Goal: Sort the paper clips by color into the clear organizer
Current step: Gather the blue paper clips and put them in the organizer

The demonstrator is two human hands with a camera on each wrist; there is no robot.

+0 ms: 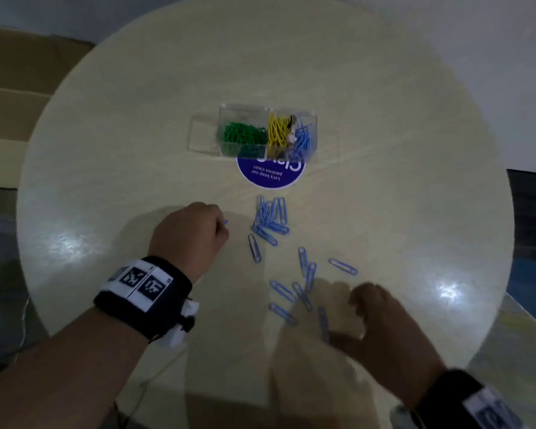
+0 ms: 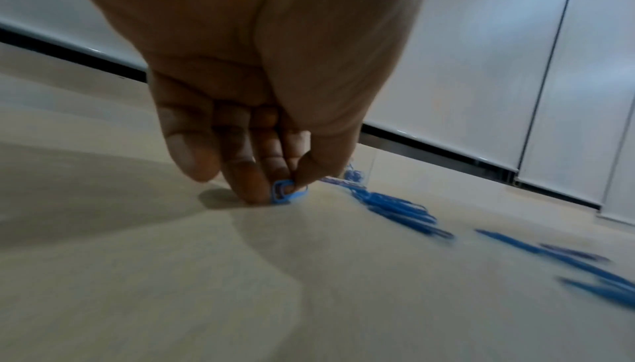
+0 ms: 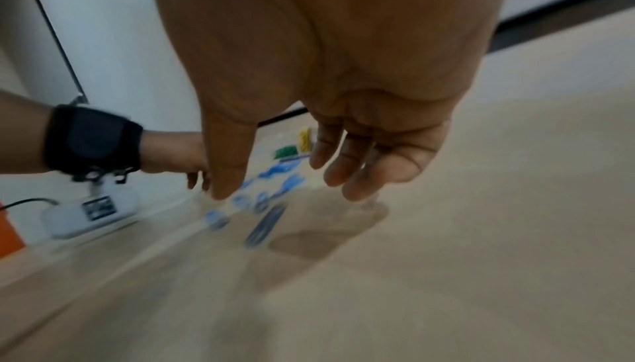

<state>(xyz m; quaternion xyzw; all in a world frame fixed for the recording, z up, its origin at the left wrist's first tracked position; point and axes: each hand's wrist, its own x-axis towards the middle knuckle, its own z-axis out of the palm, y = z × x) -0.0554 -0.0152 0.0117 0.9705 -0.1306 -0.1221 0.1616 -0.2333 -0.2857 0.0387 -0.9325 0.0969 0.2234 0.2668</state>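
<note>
My left hand (image 1: pixel 198 230) pinches a blue paper clip (image 2: pixel 287 192) between thumb and fingertips, right at the tabletop, left of a heap of blue clips (image 1: pixel 271 218). More blue clips (image 1: pixel 305 283) lie scattered nearer me. My right hand (image 1: pixel 381 320) hovers over the scattered ones with fingers relaxed and spread (image 3: pixel 282 188), holding nothing; it is blurred. The clear organizer (image 1: pixel 262 130) stands at mid-table with green clips (image 1: pixel 245 133) on the left, yellow clips (image 1: pixel 277 128) in the middle and blue clips (image 1: pixel 305 139) on the right.
The round beige table (image 1: pixel 106 150) carries a round blue sticker (image 1: pixel 271 174) just in front of the organizer. A clear empty compartment or lid (image 1: pixel 201 134) sits to the organizer's left. Cardboard (image 1: pixel 19 88) lies beyond the table's left edge.
</note>
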